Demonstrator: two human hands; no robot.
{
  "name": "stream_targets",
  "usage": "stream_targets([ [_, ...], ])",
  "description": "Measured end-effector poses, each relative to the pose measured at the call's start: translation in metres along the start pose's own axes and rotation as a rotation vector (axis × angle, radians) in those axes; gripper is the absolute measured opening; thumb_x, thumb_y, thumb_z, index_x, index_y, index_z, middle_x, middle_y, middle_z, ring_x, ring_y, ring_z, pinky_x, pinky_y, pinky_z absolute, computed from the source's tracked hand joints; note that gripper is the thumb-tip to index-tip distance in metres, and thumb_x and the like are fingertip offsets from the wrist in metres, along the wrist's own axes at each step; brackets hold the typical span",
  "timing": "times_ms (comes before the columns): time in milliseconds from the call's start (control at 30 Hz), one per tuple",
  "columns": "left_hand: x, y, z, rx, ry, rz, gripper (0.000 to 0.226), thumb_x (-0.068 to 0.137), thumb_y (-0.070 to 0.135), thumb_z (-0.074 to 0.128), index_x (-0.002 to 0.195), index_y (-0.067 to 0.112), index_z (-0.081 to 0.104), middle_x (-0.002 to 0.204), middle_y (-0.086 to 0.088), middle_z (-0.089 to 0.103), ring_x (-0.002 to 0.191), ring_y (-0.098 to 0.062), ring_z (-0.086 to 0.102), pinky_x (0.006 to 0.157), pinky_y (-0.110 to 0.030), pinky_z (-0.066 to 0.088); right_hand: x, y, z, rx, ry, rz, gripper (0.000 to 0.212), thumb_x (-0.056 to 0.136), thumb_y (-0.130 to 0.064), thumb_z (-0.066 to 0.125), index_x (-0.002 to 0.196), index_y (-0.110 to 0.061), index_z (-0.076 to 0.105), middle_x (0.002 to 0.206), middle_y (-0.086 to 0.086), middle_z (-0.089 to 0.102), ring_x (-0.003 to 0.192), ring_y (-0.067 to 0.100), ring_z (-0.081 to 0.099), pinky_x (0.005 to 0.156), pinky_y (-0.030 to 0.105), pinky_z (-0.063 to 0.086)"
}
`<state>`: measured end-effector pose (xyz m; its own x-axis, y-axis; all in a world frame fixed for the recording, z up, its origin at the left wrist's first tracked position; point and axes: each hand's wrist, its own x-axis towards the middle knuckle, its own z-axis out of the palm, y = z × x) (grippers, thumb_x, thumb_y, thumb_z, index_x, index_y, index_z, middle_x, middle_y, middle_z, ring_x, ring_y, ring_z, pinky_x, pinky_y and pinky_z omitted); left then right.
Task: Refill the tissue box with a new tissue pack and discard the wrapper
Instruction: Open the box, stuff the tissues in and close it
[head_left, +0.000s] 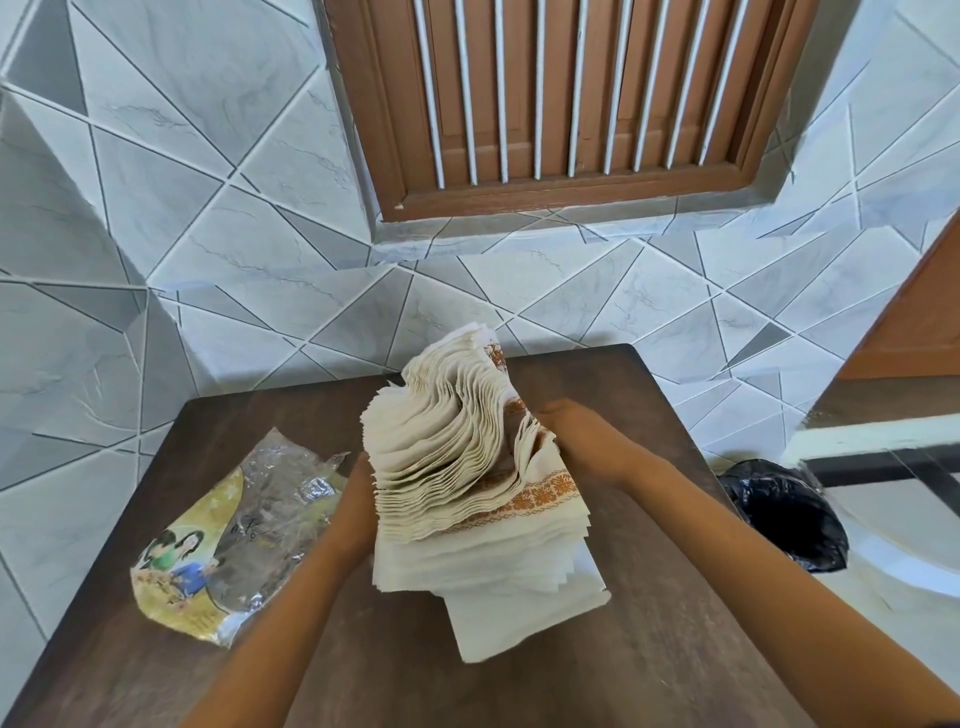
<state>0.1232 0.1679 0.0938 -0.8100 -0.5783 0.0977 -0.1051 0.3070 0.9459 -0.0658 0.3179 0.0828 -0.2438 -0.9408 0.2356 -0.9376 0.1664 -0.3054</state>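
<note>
Fingers from both our hands meet the tissue stack (467, 467) in the middle of the table (649, 649). Farthest left, the crumpled wrapper (228, 540) lies on the wood, just beside our left forearm. Our left hand (357, 501) rests against the stack's left edge; its fingers are hidden behind the paper, so we cannot tell their grip. The stack fans upward, its lower sheets on the table. Our right hand (582, 436) curls into its right side, clutching the sheets. Right of the table stands a bin (784, 514) lined in black.
</note>
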Motion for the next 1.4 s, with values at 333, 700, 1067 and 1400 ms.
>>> stream_targets([
  [333,0.001,-0.006,-0.002,-0.057,0.045,-0.117,0.034,0.09,-0.013,0.034,0.121,0.0,0.041,0.12,-0.021,0.048,0.103,-0.025,0.049,0.095,-0.029,0.042,-0.007,0.012,-0.023,0.331,-0.342,0.172,0.05,0.075,-0.014,0.074,0.122,-0.014,0.057,0.124,-0.003,0.059,0.107,0.004,0.049,0.084,-0.005,0.031],
  [700,-0.002,0.001,-0.005,-0.125,-0.037,-0.116,0.03,0.087,0.036,0.055,0.102,0.015,0.07,0.099,-0.003,0.071,0.088,-0.004,0.056,0.071,-0.011,0.041,0.002,0.001,-0.013,-0.168,-0.148,0.134,0.022,0.083,-0.031,0.06,0.095,-0.012,0.066,0.075,0.009,0.063,0.078,0.024,0.058,0.076,0.028,0.027],
  [1067,0.01,0.009,-0.006,0.034,-0.214,0.118,0.03,0.058,0.041,0.048,0.066,0.07,0.056,0.068,0.051,0.057,0.074,0.027,0.055,0.065,0.004,0.042,0.008,-0.002,0.014,-0.283,-0.349,0.129,0.034,0.09,-0.037,0.048,0.107,-0.011,0.061,0.111,0.009,0.062,0.112,0.024,0.041,0.092,0.033,0.03],
  [1400,0.017,-0.005,-0.009,0.019,-0.119,0.116,0.041,0.073,0.014,0.057,0.086,0.053,0.055,0.062,0.058,0.048,0.072,0.034,0.048,0.065,0.007,0.039,-0.011,-0.004,0.009,0.124,-0.026,0.178,0.107,0.065,-0.084,0.034,0.145,-0.014,0.018,0.151,0.001,0.026,0.141,0.02,0.02,0.118,0.041,0.005],
])
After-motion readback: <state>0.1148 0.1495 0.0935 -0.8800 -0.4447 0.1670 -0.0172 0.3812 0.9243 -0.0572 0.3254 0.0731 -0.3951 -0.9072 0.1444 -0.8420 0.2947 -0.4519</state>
